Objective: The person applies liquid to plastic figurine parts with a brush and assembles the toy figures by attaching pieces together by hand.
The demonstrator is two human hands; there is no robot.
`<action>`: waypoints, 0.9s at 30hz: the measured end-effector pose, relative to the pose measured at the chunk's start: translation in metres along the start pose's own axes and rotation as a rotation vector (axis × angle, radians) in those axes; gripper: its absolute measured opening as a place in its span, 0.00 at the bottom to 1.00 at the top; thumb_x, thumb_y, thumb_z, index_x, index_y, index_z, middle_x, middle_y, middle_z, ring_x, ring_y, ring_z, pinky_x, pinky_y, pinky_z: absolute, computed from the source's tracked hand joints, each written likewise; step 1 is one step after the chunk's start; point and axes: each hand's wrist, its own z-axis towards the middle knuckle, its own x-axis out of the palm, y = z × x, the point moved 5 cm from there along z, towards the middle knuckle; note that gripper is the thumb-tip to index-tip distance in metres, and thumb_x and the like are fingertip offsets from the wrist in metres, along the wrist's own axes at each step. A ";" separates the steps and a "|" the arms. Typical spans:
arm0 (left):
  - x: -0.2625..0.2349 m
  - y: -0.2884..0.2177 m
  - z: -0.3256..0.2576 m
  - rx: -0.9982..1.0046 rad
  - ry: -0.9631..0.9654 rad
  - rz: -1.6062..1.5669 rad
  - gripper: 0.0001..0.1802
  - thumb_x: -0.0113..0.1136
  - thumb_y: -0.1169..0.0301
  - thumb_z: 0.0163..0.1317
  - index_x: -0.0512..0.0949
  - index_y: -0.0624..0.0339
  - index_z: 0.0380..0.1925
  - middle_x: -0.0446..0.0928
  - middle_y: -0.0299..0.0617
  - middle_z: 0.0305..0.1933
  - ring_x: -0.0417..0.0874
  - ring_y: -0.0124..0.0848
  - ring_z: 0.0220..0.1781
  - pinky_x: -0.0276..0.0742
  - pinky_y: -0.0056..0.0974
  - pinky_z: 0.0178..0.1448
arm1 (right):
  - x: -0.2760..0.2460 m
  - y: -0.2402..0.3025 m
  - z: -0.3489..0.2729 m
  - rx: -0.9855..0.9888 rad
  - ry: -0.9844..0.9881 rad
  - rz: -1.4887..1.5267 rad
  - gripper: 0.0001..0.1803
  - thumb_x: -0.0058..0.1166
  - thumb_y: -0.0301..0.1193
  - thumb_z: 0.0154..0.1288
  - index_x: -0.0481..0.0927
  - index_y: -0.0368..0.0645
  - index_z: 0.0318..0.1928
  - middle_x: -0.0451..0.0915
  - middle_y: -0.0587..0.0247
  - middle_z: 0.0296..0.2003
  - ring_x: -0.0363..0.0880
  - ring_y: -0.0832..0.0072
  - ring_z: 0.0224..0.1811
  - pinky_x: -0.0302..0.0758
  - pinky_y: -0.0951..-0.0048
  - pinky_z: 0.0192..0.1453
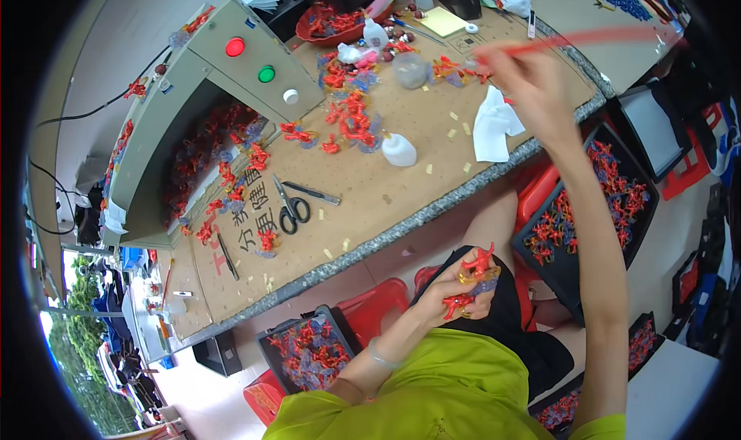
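The big brown table [401, 197] has lots of red, purple and gold toys [351, 120] lying loose on it. A gray machine [258, 46] stands on it, with more toys inside and below its arch. 2 black trays on either side of the person, a big right tray [562, 278] and a smaller left tray [349, 328], are full of toys. The work looks part way along, but I cannot tell which heaps are done and which are left. The right hand [532, 89] pinches a long red stick [594, 36], too blurry to name. The left hand [441, 292] grips a red toy [480, 262] above the lap; this toy seems not finished yet.
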 end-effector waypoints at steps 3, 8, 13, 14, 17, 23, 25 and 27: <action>0.001 -0.014 -0.007 0.058 -0.022 -0.098 0.17 0.50 0.68 0.67 0.64 0.52 0.55 0.68 0.43 0.28 0.66 0.27 0.21 0.59 0.33 0.28 | 0.069 -0.027 0.066 -0.095 0.023 -0.412 0.14 0.54 0.36 0.60 0.83 0.36 0.32 0.78 0.48 0.20 0.79 0.62 0.24 0.72 0.66 0.32; 0.019 -0.043 -0.015 0.186 0.008 -0.020 0.23 0.50 0.67 0.66 0.61 0.57 0.60 0.71 0.46 0.29 0.67 0.27 0.21 0.61 0.34 0.29 | 0.119 -0.061 0.094 -0.172 0.161 -0.681 0.14 0.53 0.35 0.60 0.83 0.35 0.31 0.78 0.45 0.22 0.80 0.57 0.26 0.72 0.61 0.32; 0.020 -0.056 0.002 0.204 -0.010 -0.027 0.28 0.52 0.66 0.65 0.60 0.60 0.63 0.72 0.47 0.34 0.68 0.27 0.22 0.62 0.32 0.29 | 0.106 -0.088 0.100 -0.150 0.156 -0.569 0.14 0.55 0.35 0.57 0.83 0.34 0.32 0.78 0.43 0.22 0.80 0.59 0.25 0.72 0.61 0.32; 0.016 -0.058 0.001 0.216 -0.040 -0.035 0.28 0.52 0.66 0.65 0.60 0.60 0.63 0.73 0.48 0.36 0.68 0.26 0.23 0.62 0.32 0.29 | 0.106 -0.066 0.095 -0.072 0.178 -0.568 0.16 0.55 0.37 0.57 0.83 0.34 0.32 0.76 0.44 0.20 0.80 0.65 0.24 0.72 0.65 0.31; 0.024 -0.061 0.020 0.180 -0.057 0.056 0.27 0.54 0.62 0.64 0.64 0.61 0.61 0.70 0.52 0.52 0.65 0.25 0.21 0.60 0.29 0.27 | 0.051 -0.016 0.078 -0.224 -0.112 -0.252 0.16 0.55 0.38 0.60 0.82 0.34 0.29 0.80 0.49 0.21 0.80 0.67 0.25 0.73 0.69 0.30; 0.046 -0.026 0.067 0.034 0.022 0.102 0.28 0.53 0.63 0.64 0.63 0.65 0.61 0.70 0.55 0.52 0.69 0.26 0.21 0.60 0.30 0.25 | -0.089 0.075 -0.096 -0.064 -0.157 0.125 0.12 0.45 0.27 0.70 0.78 0.29 0.36 0.79 0.61 0.29 0.77 0.79 0.29 0.72 0.80 0.33; 0.059 -0.006 0.083 -0.041 0.035 0.156 0.28 0.52 0.64 0.64 0.63 0.69 0.61 0.72 0.55 0.51 0.70 0.27 0.23 0.65 0.31 0.28 | -0.114 0.080 -0.151 0.067 -0.217 0.044 0.11 0.45 0.25 0.69 0.77 0.29 0.35 0.78 0.60 0.29 0.78 0.78 0.29 0.73 0.79 0.34; 0.069 0.019 0.096 -0.118 0.044 0.231 0.28 0.50 0.67 0.64 0.62 0.74 0.61 0.74 0.55 0.48 0.73 0.28 0.25 0.70 0.31 0.32 | -0.134 0.081 -0.188 0.049 -0.235 -0.085 0.06 0.49 0.21 0.65 0.77 0.30 0.33 0.79 0.58 0.28 0.78 0.76 0.27 0.73 0.78 0.32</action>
